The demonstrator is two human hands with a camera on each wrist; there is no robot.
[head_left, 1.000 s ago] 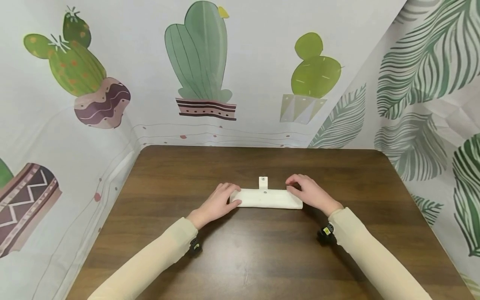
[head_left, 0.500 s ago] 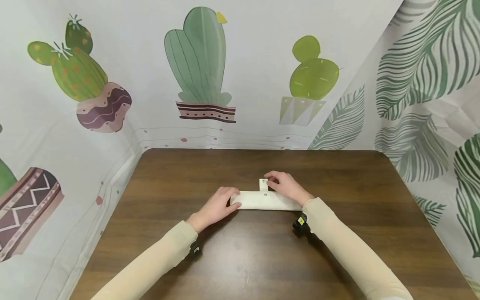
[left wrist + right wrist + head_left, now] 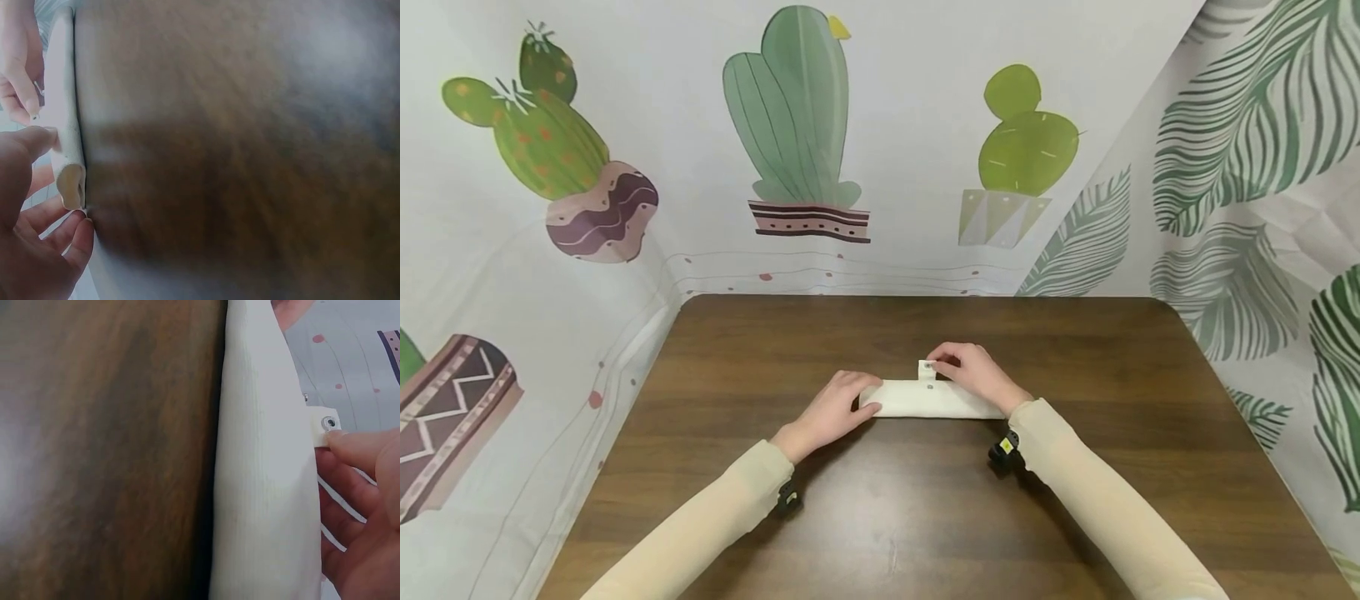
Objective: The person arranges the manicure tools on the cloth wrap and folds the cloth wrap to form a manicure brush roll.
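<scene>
A white rolled pouch [image 3: 917, 400] lies crosswise on the table, with a short strap [image 3: 927, 369] standing up from its far side. The strap bears a metal snap [image 3: 330, 423], and a matching stud sits on the roll. My left hand [image 3: 835, 410] holds the roll's left end between thumb and fingers; the left wrist view shows the open curled end [image 3: 70, 185] beside these fingers. My right hand [image 3: 976, 371] reaches over the right part of the roll and pinches the strap's edge beside the snap. Part of the roll's right end is hidden under that hand.
The dark brown wooden table [image 3: 880, 500] extends around the roll on all sides. Behind it hangs a white cloth backdrop [image 3: 917, 150] printed with cacti and leaves. A black wrist camera [image 3: 1003, 450] sits under the right sleeve, another [image 3: 788, 497] under the left.
My right hand has moved left from the roll's right end to the strap and taken hold of it. The strap now looks slightly bent toward me. The left hand stays in place.
</scene>
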